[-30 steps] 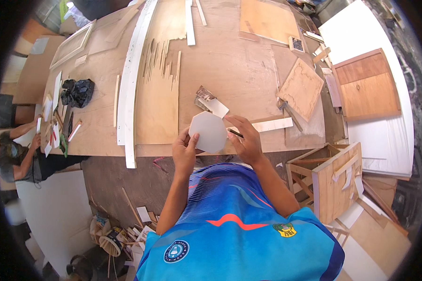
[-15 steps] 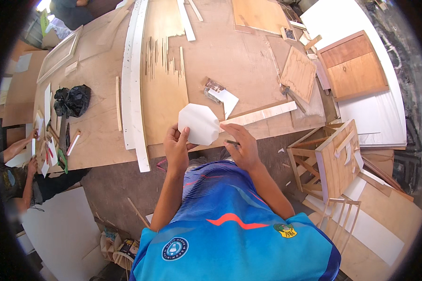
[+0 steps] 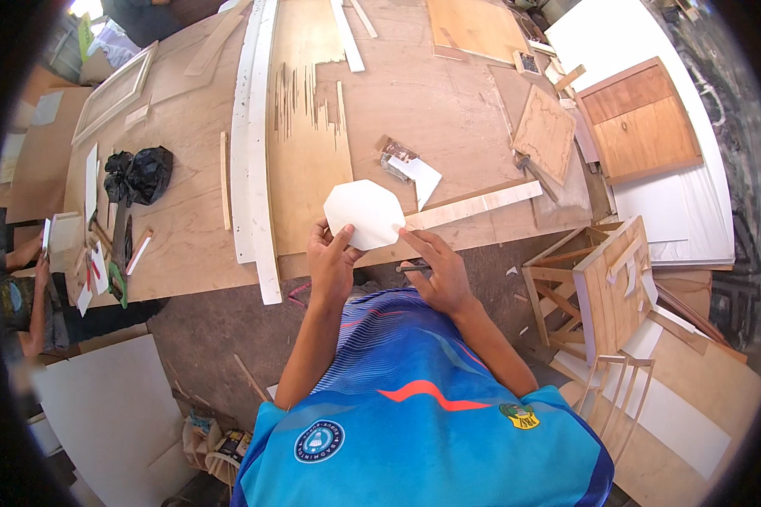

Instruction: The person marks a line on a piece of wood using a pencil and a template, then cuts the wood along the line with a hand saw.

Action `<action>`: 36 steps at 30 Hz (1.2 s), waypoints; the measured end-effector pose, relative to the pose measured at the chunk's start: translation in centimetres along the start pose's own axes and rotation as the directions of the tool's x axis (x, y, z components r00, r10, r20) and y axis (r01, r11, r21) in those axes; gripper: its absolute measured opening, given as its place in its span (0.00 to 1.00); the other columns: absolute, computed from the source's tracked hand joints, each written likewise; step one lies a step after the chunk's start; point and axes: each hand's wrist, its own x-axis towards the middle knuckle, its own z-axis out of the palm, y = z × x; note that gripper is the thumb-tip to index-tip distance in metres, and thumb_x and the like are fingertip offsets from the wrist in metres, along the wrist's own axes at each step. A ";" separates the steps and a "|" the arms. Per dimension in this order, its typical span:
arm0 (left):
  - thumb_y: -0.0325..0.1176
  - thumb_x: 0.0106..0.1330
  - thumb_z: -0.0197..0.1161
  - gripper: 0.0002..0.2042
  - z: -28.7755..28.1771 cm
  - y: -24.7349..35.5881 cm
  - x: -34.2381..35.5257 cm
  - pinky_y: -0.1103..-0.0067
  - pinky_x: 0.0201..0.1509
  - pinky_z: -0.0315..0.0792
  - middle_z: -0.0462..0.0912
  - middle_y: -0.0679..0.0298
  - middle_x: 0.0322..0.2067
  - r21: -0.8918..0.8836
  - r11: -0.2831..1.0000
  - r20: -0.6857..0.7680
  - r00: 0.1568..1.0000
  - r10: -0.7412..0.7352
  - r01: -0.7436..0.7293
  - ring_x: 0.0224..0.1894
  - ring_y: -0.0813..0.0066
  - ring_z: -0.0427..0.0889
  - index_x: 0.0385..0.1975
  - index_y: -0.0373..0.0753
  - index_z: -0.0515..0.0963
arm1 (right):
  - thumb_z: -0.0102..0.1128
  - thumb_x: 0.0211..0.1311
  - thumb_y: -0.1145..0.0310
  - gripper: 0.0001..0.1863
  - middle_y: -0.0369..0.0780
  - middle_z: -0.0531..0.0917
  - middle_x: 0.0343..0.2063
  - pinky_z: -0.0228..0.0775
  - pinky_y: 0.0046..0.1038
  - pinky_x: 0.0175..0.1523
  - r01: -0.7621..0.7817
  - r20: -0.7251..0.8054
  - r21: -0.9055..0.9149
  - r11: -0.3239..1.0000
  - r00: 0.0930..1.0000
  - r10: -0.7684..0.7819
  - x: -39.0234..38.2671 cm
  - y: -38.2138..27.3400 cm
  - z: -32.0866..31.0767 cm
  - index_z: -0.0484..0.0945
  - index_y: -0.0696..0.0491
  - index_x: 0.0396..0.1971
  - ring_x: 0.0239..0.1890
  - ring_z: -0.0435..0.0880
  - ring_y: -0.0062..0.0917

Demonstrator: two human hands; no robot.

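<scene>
A white, roughly eight-sided flat piece [image 3: 362, 213] is held up over the front edge of the wooden worktable [image 3: 448, 101]. My left hand [image 3: 333, 258] grips its lower left edge, the thumb lying on the upper face. At the piece's right edge, the fingertips of my right hand [image 3: 438, 272] touch it. That same hand is closed round a thin dark stick-like tool [image 3: 414, 268], possibly a pencil, with one end poking out. Just beyond the piece lie a white offcut [image 3: 423, 179] and a brown-and-grey block [image 3: 397, 152].
Long white boards [image 3: 254, 135] and a splintered plywood sheet [image 3: 309, 169] cross the table. A hammer [image 3: 534, 173] lies by a square wood panel [image 3: 545, 133]. At the right stands a wooden stool-like frame [image 3: 600, 287]. Another person's hands [image 3: 41, 253] work at the far left.
The white piece has tilted and turned slightly in my hands, and my right fingers have shifted along its right edge. The view has swung a little, so the table appears further right.
</scene>
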 end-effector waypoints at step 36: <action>0.27 0.74 0.64 0.14 -8.4 -5.8 -0.2 0.78 0.53 0.77 0.88 0.61 0.46 0.489 0.872 -0.060 0.996 0.073 -0.035 0.46 0.76 0.86 0.55 0.28 0.80 | 0.64 0.66 0.72 0.26 0.52 0.88 0.47 0.81 0.36 0.52 -0.252 0.070 0.038 0.967 0.966 0.249 -1.3 5.1 2.5 0.81 0.48 0.65 0.46 0.90 0.40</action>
